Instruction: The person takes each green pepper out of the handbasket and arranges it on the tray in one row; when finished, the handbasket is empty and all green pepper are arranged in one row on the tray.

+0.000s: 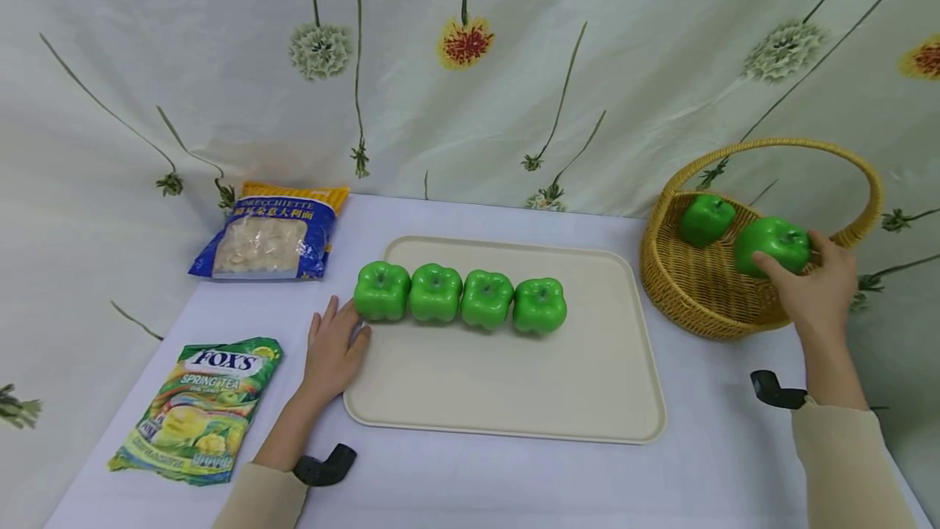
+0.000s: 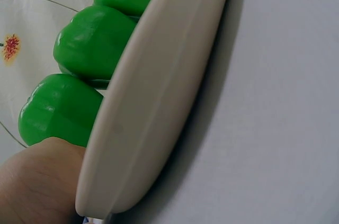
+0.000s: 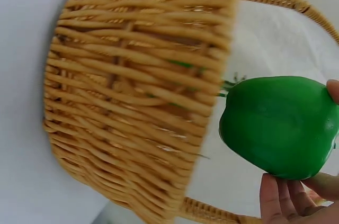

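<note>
My right hand (image 1: 822, 284) grips a green bell pepper (image 1: 771, 247) between thumb and fingers at the right side of the wicker basket (image 1: 679, 308). In the right wrist view this bell pepper (image 3: 280, 126) is above the basket's rim. Another green bell pepper (image 1: 707, 220) lies inside, toward the back left. Several more form a row across the beige tray (image 1: 507, 390); the leftmost bell pepper (image 1: 382, 291) is beside my left hand (image 1: 336, 349). That hand rests at the tray's left edge, its fingers extended. The left wrist view hides most of it behind the tray's side.
A blue and yellow bag of orecchiette pasta (image 1: 264, 235) lies at the back left. Nearer, left of my left arm, is a green bag of Fox's candy (image 1: 198, 411). The basket's tall handle (image 1: 778, 143) arches over it. A flower-patterned cloth (image 1: 631, 39) hangs behind the table.
</note>
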Action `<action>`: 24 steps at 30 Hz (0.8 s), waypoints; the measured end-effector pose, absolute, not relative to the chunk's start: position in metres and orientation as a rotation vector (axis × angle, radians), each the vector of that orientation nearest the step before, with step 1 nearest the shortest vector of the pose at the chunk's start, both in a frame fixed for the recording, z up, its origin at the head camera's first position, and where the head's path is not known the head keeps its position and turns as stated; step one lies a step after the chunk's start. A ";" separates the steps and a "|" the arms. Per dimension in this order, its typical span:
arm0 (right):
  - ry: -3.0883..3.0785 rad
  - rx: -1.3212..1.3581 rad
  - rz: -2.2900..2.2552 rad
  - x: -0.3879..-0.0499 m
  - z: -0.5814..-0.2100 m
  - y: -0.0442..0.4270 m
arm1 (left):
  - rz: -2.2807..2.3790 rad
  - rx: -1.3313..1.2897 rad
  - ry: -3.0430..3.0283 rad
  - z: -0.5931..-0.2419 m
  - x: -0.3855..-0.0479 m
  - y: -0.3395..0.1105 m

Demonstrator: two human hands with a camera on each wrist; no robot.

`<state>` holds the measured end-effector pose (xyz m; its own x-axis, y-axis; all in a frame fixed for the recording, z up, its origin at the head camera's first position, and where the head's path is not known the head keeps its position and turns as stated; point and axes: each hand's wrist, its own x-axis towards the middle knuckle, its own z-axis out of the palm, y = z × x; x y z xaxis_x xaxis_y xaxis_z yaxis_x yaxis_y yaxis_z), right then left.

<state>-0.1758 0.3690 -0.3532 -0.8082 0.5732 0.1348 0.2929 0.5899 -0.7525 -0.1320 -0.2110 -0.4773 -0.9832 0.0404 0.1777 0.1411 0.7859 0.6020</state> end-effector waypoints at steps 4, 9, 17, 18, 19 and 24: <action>-2.457 -0.740 1.051 -0.168 -0.346 0.364 | -0.970 -0.143 -2.826 -0.476 -0.132 -0.211; -2.470 -0.755 1.055 -0.158 -0.340 0.355 | -0.971 -0.148 -2.824 -0.477 -0.133 -0.211; -2.456 -0.652 1.052 -0.146 -0.342 0.330 | -0.980 -0.152 -2.820 -0.478 -0.134 -0.212; -2.453 -0.632 1.052 -0.144 -0.343 0.326 | -0.980 -0.152 -2.819 -0.478 -0.134 -0.212; -2.452 -0.603 1.043 -0.143 -0.344 0.322 | -0.979 -0.151 -2.818 -0.478 -0.134 -0.212; -2.457 -0.416 1.058 -0.137 -0.352 0.297 | -0.977 -0.152 -2.816 -0.479 -0.133 -0.212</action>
